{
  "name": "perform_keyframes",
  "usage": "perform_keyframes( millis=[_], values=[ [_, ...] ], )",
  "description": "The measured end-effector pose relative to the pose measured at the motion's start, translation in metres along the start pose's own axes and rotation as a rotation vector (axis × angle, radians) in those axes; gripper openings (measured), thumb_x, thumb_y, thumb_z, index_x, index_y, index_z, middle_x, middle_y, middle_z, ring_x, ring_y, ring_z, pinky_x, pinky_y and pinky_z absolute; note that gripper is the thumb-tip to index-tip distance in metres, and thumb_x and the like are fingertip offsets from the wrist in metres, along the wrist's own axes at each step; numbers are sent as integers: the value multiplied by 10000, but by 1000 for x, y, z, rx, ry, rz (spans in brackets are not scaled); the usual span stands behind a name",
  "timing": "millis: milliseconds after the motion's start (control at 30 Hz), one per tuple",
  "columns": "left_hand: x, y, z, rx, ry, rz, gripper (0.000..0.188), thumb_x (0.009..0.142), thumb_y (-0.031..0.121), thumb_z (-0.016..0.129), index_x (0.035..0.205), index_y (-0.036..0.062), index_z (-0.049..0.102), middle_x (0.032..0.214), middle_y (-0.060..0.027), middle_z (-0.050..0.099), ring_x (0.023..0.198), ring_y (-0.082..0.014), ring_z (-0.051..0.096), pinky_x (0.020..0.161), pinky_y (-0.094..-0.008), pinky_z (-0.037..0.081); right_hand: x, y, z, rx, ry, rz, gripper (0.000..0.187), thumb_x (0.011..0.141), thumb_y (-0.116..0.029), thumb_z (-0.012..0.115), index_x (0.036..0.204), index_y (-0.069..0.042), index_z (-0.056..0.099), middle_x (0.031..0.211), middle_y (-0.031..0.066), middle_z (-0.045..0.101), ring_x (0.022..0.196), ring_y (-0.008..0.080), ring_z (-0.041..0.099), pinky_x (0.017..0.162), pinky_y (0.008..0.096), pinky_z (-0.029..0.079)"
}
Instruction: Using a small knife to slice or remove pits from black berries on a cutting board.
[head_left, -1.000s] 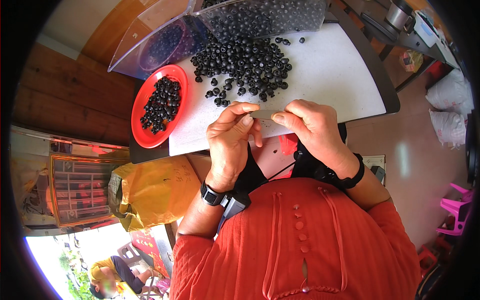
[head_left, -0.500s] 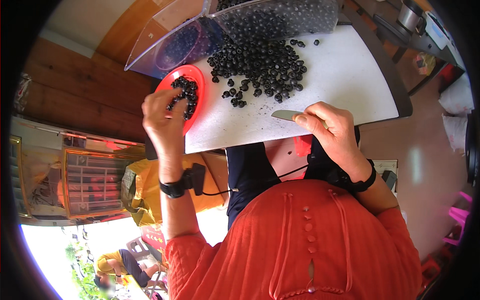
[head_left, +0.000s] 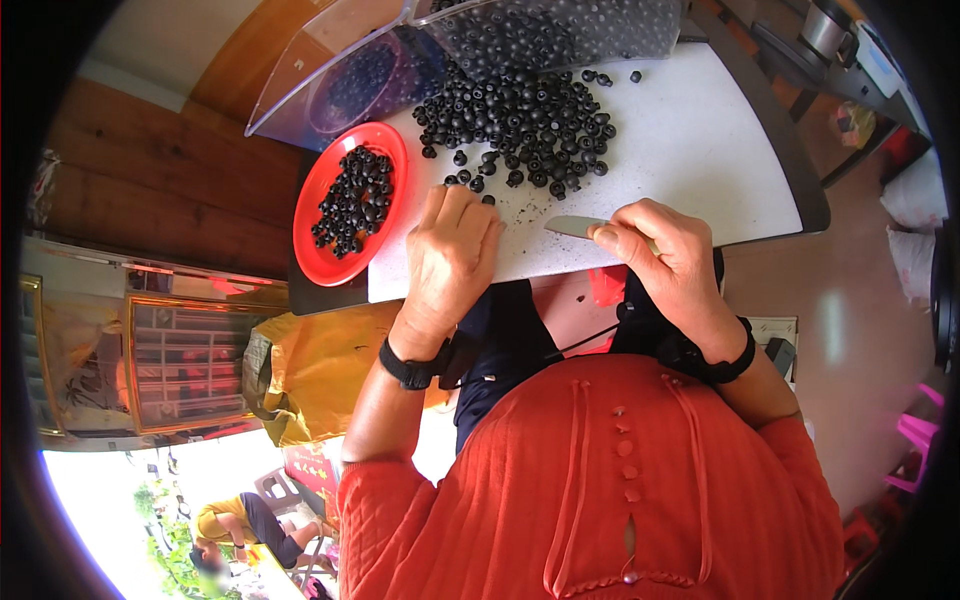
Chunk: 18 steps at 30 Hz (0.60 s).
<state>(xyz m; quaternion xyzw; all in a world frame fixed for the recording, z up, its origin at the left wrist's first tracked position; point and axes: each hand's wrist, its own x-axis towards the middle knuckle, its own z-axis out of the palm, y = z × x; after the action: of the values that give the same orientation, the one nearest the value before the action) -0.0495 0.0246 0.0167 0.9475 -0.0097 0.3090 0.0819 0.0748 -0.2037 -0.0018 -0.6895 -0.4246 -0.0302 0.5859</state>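
Observation:
My left hand (head_left: 452,255) is over the white board (head_left: 690,150), at the near edge of a pile of small round black pieces (head_left: 530,120), some with a hole in one end. Its fingers are curled together with the tips turned down, hiding anything between them. In my right hand (head_left: 665,250) is a small knife, its short grey blade (head_left: 573,226) pointing left above the board. A red oval dish (head_left: 312,210) at the board's left end holds many of the same black pieces. Dark crumbs are scattered between the pile and the blade.
A clear plastic bin (head_left: 280,85) lies behind the pile with more pieces inside. Below the board's left end is a yellow bag (head_left: 330,365). A metal mug (head_left: 823,32) stands at the far right. Another person (head_left: 240,525) sits at lower left.
My left hand has moved right from the red dish to the near edge of the pile, and its fingers have curled in. The right hand and knife have hardly moved.

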Motion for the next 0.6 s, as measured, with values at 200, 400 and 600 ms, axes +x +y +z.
perform_keyframes(
  millis=[200, 400, 600],
  values=[
    [-13, 8, -9, -159, 91, -270, 160, 822, 17, 796, 956, 23, 707, 897, -119, 643, 860, -334, 632, 727, -430, 530, 1, 2, 1, -9, 11, -12, 252, 967, -179, 773, 819, -3, 670, 640, 82, 580, 516, 176, 522, 506, 335, 401],
    [4, 10, 6, -15, 45, -138, 194, 796, 16, 787, 969, 14, 700, 930, -126, 624, 889, -346, 618, 723, -447, 534, 1, 3, 3, -23, 19, -37, 229, 959, -167, 776, 826, -10, 677, 653, 87, 592, 523, 185, 539, 506, 332, 407],
    [9, 11, 6, 82, -68, -182, 178, 832, -2, 743, 1007, 1, 718, 958, -138, 631, 969, -354, 616, 798, -447, 531, 0, 1, 2, -21, 36, -41, 238, 956, -177, 775, 819, -13, 671, 661, 87, 594, 528, 204, 524, 519, 344, 411]
  ],
)
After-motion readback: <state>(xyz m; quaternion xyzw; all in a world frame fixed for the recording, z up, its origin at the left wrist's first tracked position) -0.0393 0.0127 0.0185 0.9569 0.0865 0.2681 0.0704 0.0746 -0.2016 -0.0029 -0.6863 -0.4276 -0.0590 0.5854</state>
